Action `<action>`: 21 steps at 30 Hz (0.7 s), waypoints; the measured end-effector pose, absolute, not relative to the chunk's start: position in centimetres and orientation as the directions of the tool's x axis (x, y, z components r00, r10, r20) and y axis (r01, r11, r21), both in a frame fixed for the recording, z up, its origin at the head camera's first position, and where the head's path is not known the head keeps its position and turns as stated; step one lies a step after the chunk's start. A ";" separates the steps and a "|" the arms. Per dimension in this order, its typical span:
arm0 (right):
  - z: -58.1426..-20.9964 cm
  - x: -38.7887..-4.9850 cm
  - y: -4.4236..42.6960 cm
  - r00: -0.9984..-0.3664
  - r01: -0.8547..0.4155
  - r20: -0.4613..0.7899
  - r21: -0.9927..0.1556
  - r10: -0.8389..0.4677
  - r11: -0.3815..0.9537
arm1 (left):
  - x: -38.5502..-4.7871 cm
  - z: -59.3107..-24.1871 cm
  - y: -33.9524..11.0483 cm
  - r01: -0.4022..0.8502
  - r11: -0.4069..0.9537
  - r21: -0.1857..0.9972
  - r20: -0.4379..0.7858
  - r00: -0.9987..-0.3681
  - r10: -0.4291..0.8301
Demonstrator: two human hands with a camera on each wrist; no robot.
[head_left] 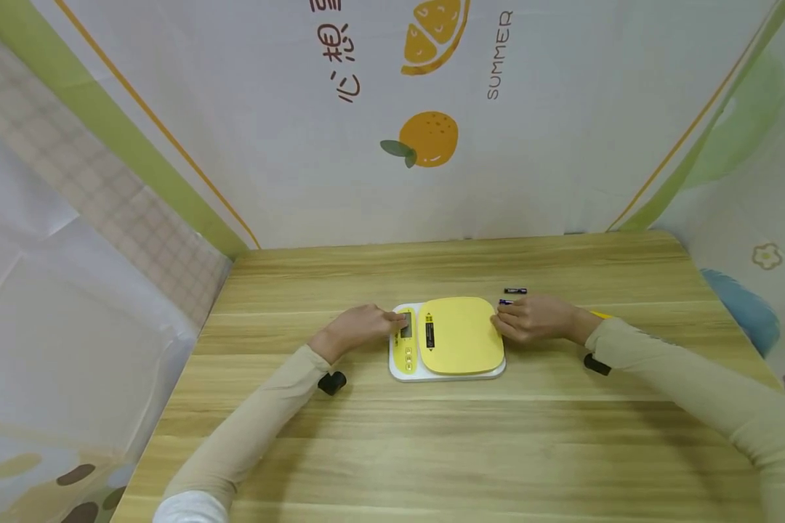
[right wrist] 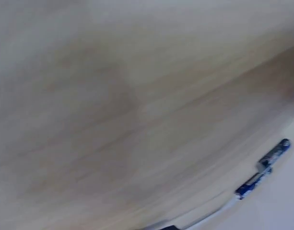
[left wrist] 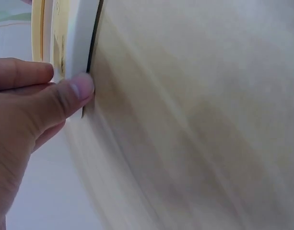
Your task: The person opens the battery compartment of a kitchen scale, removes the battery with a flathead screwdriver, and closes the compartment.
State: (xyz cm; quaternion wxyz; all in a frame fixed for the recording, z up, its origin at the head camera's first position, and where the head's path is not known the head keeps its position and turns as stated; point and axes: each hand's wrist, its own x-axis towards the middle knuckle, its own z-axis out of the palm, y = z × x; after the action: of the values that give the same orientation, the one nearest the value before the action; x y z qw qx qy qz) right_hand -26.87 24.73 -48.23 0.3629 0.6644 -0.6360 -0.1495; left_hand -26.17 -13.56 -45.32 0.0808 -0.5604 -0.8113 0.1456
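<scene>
A kitchen scale (head_left: pixel 405 372) with a white base and a yellow platform lies on the wooden table, its display and buttons toward the left. My left hand (head_left: pixel 364 327) pinches its left edge; in the left wrist view the thumb (left wrist: pixel 72 96) presses the white side while a finger lies over the top. At the scale's right edge, my right hand (head_left: pixel 534 318) grips the rim with bent fingers, the fingertips partly hidden. Just beyond that hand lie two small dark batteries, one farther back (head_left: pixel 514 290) and one (head_left: pixel 506 301) partly behind the knuckles. The right wrist view misses the hand.
The wooden table (head_left: pixel 392 443) stretches around the scale. A yellow object (head_left: pixel 600 314) is mostly hidden behind the right wrist. Printed cloth (head_left: pixel 530 167) hangs behind the table's back edge and along both sides.
</scene>
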 end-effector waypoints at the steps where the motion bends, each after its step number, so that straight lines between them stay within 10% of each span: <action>1: -48.1 -26.7 24.7 0.133 -0.740 0.263 0.667 -0.956 0.081 | -26.3 -45.3 -13.6 0.893 0.347 -0.288 -0.018 -0.367 0.930; 6: -47.6 -24.6 25.1 -0.025 -0.794 0.340 0.565 -0.940 0.226 | -27.0 -45.7 -14.5 0.843 0.531 0.087 0.062 -0.536 0.842; 12: -46.6 -19.8 25.2 -0.526 -0.771 0.494 0.067 -0.692 0.634 | -28.2 -47.0 -16.2 0.616 0.641 0.459 0.078 -0.746 0.661; 16: -46.0 -16.9 24.3 -0.818 -0.544 0.368 -0.248 -0.441 0.802 | -29.3 -47.4 -16.7 0.473 0.593 0.652 -0.014 -0.774 0.632; 21: -46.4 -14.7 22.6 -0.942 -0.336 0.145 -0.398 -0.303 0.853 | -30.7 -47.5 -16.7 0.408 0.609 0.680 -0.130 -0.751 0.648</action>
State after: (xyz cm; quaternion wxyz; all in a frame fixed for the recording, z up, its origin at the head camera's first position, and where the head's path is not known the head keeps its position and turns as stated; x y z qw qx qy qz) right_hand -14.74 22.61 -46.44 0.0382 0.1662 -0.9619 0.2136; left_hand -30.68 -16.69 -47.52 -0.1847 -0.3007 -0.8778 -0.3238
